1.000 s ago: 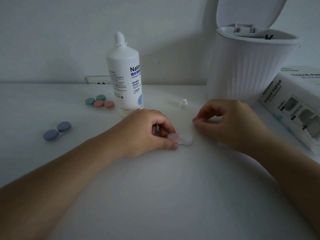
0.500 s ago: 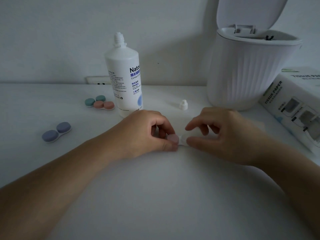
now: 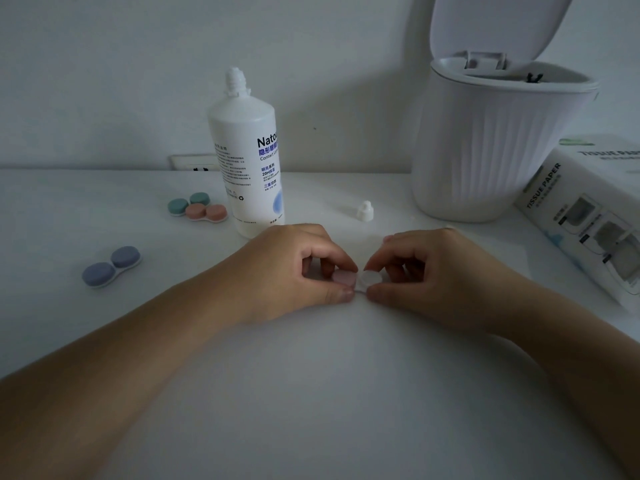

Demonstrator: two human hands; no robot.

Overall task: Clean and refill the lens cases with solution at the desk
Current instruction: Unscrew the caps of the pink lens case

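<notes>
A small white lens case with a pale pink cap [image 3: 343, 278] on its left well lies on the desk in the middle. My left hand [image 3: 294, 271] pinches that pink-capped side between thumb and fingers. My right hand [image 3: 426, 271] pinches the white cap [image 3: 371, 278] on the case's right well. The white solution bottle [image 3: 247, 157] stands upright behind my left hand with its nozzle bare. Its small white bottle cap [image 3: 365, 211] sits on the desk to the right of it.
A blue-purple lens case [image 3: 111, 266] lies at the left. A green case [image 3: 188, 203] and an orange case [image 3: 206, 213] lie beside the bottle. A white ribbed bin [image 3: 491, 150] with its lid raised stands back right, a tissue paper box [image 3: 588, 216] at the right edge.
My right hand moved left and down from beside the bin to the case's right well and now pinches the white cap there. My left hand kept its hold on the pink-capped side.
</notes>
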